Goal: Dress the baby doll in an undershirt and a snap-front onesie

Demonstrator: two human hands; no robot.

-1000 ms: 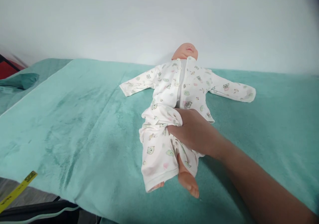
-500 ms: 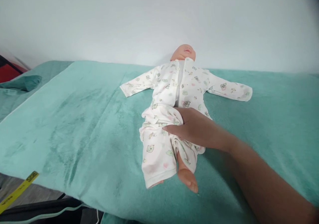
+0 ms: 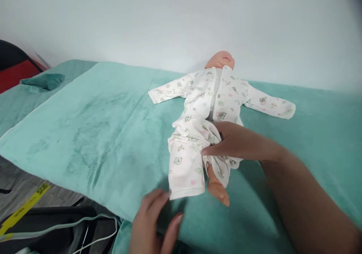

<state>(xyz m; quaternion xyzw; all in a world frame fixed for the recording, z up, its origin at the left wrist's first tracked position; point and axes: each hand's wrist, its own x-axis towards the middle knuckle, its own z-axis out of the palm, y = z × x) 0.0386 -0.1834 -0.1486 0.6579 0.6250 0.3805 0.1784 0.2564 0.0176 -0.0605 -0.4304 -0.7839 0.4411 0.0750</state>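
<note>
The trousers are on the doll at the centre of the frame, bunched toward the waist; one cuff hangs past the foot inside, while at the other a bare foot pokes out. The doll lies on its back, head at upper centre, perhaps so that its legs point toward the person and both hands can reach them. Its shirt is parted down the front, the sleeves spread to either side, which seems to keep them away from the waist. The right hand, right of centre, has its thumb laid over the cloth and its fingers partly hidden in the fold, curled around the bunched trousers with the fabric between; this looks meant to steady the waist. The left hand, at bottom centre, has thumb and fingers parted widely with nothing between them; its fingertips are at the corner of the longer cuff, touching or just beside, I cannot tell. Beneath everything lies a green sheet, its near edge running toward a yellow strip at lower left.
</note>
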